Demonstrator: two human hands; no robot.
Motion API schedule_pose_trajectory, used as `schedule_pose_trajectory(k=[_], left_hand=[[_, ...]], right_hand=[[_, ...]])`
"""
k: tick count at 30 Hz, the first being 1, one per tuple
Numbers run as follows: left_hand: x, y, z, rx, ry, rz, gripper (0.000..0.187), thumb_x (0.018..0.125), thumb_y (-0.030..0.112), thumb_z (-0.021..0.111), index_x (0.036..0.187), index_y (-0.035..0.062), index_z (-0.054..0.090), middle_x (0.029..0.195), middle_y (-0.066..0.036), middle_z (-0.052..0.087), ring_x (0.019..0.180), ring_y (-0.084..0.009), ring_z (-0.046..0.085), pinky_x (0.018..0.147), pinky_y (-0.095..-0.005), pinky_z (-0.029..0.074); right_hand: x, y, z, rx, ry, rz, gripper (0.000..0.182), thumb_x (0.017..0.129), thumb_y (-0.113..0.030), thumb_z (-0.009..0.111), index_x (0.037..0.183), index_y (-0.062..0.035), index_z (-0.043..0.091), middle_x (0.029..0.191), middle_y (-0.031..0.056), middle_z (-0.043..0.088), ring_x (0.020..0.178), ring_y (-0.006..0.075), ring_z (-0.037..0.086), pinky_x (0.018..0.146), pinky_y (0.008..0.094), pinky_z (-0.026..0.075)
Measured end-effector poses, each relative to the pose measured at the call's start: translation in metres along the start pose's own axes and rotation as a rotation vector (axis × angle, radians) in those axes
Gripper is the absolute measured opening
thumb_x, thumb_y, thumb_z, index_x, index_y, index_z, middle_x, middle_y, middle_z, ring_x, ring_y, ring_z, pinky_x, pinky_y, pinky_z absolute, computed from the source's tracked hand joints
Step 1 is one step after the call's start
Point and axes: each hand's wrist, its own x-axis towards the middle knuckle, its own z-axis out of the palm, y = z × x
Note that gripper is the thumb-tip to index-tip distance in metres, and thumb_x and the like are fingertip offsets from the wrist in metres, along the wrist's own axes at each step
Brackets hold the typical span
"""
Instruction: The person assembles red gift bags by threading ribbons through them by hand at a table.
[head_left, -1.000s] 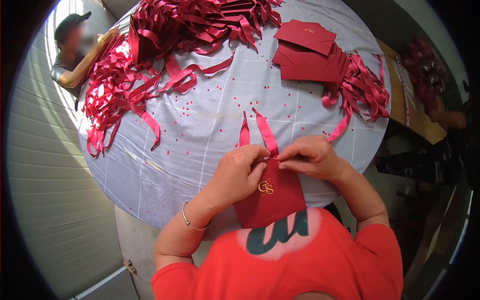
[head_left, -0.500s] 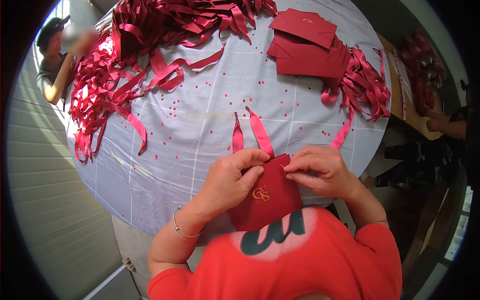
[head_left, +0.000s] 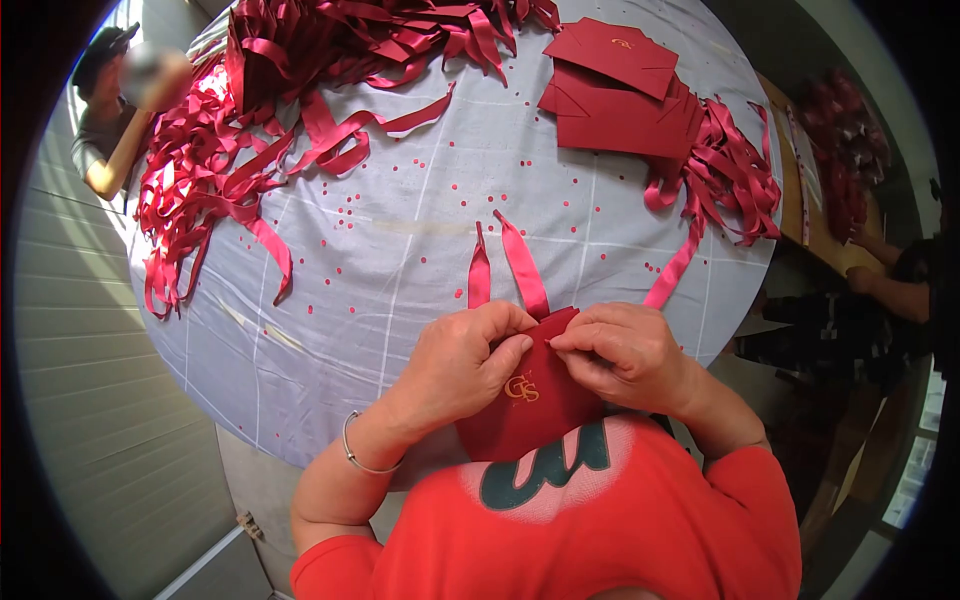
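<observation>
A dark red paper gift bag (head_left: 530, 420) with gold lettering lies against my shirt at the table's near edge. My left hand (head_left: 470, 360) is closed, pinching the bag's top edge between thumb and fingers. My right hand (head_left: 625, 350) is closed at the upper right of the bag's front, with a small red tip showing at its fingertips. A pink-red ribbon (head_left: 676, 265) runs from the pile on the right down behind this hand. Two ribbon ends (head_left: 522, 265) stretch away past the bag's top onto the cloth. My fingers hide part of the top edge.
Flat red bags (head_left: 625, 120) are stacked at the back right, beside a heap of ribbons (head_left: 720, 170). A large pile of ribboned bags (head_left: 270, 70) covers the far left. Small red dots scatter over the white tablecloth (head_left: 390, 260). Other people are at left and right.
My right hand has moved left across the bag's front, its fingertips now closer to my left hand. The ribbon behind it has shifted left too. My left hand keeps its pinch.
</observation>
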Motion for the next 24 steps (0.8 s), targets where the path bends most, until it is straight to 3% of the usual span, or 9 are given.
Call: schedule_pose_trajectory(k=[4,10,15,24], left_hand=[[-0.001,-0.001,0.002,-0.012,0.023,-0.001,0.013,0.091,0.005,0.063,0.102,-0.0021,0.064,0.079,-0.005,0.067,0.071,-0.006,0.058,0.064,-0.0248,0.049],[-0.001,-0.003,0.004,-0.01,0.06,0.015,0.013,0.09,0.006,0.064,0.101,-0.0013,0.065,0.077,-0.006,0.068,0.068,-0.007,0.059,0.062,-0.0257,0.049],[0.0,-0.007,0.007,0.11,0.12,0.084,0.013,0.085,0.008,0.066,0.097,0.001,0.067,0.076,-0.012,0.069,0.066,-0.0184,0.066,0.062,-0.0302,0.051],[-0.002,-0.004,0.006,0.097,0.141,0.097,0.011,0.085,0.009,0.063,0.093,0.0018,0.067,0.078,-0.012,0.069,0.069,-0.0222,0.068,0.063,-0.032,0.052]], right_hand=[[0.002,-0.006,0.003,-0.035,-0.003,-0.009,0.022,0.067,0.006,0.073,0.086,-0.0028,0.065,0.076,0.0095,0.065,0.063,0.0239,0.064,0.054,0.0312,0.05],[0.004,-0.024,0.009,-0.247,0.024,0.055,0.02,0.066,0.006,0.071,0.081,-0.0032,0.062,0.072,0.0097,0.061,0.06,0.0253,0.062,0.051,0.0339,0.049],[0.006,-0.031,0.014,-0.411,-0.025,0.108,0.014,0.07,0.001,0.07,0.079,-0.0043,0.06,0.07,0.0085,0.059,0.059,0.0253,0.061,0.049,0.0359,0.047],[0.012,-0.024,0.013,-0.156,-0.032,0.182,0.012,0.073,0.0,0.071,0.082,-0.0045,0.065,0.075,0.0105,0.063,0.063,0.0263,0.063,0.053,0.0349,0.049]])
